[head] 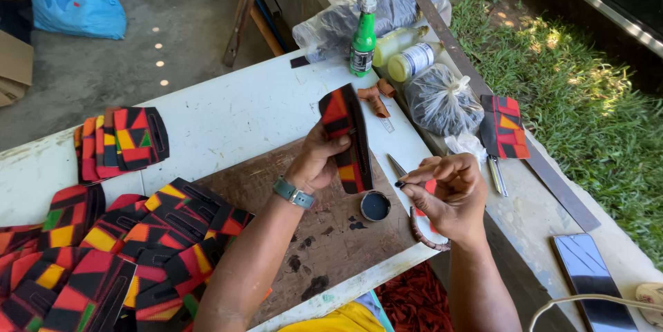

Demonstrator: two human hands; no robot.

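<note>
Centrally, the left hand (319,159) gripped a folded patchwork fabric piece (347,137) in red, black, orange and yellow, holding it upright above the brown work board (276,194). The right hand (449,190) was closed, pinching a small dark-tipped applicator (400,183) between fingers and thumb just beside the fabric's lower edge. A small round tin of dark paste (375,205) sat on the board directly below, between the two hands. For clean work, the fabric edge should be kept taut and steady, and the applicator lightly loaded so no paste drips; dark blots already marked the board. Outward, finished pieces lay stacked at the left of the white desk (228,111), which also carried a green bottle (362,35), a yellow-capped jar (411,61), a knotted plastic bag (442,100) and a phone (592,280). Concrete floor lay beyond; grass bordered the right.
</note>
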